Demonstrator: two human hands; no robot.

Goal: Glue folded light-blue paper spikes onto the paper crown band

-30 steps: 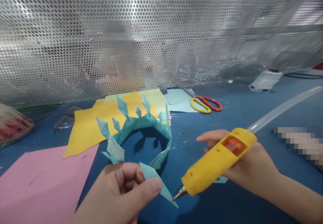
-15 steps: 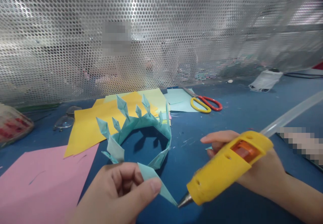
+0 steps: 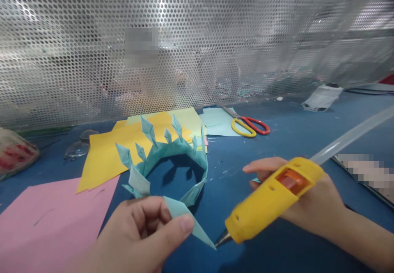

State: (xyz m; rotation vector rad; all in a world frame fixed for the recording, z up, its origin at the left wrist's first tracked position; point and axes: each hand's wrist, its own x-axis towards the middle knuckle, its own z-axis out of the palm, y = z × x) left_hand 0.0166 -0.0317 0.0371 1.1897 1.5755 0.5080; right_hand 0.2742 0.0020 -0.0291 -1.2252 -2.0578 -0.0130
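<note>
My left hand (image 3: 144, 234) pinches a folded teal paper piece (image 3: 187, 221) between thumb and fingers, its pointed tip aimed down and right. My right hand (image 3: 308, 199) grips a yellow hot glue gun (image 3: 271, 199) with a clear glue stick (image 3: 351, 135) trailing out its back. The metal nozzle sits right at the paper's tip. Behind my left hand stands a teal paper crown (image 3: 168, 158) with several spikes, an open ring on the blue table (image 3: 277, 154).
Pink paper (image 3: 49, 215) lies at the left, yellow sheets (image 3: 107, 150) behind the crown, pale green and light blue sheets further back. Red-and-yellow scissors (image 3: 249, 126) lie beyond. A perforated metal screen (image 3: 197, 39) closes the back. Glasses (image 3: 78, 146) lie left; a white mask (image 3: 323, 98) lies far right.
The glue gun pulled slightly right, then came back so its nozzle meets the paper tip again. My left hand and the paper piece barely moved.
</note>
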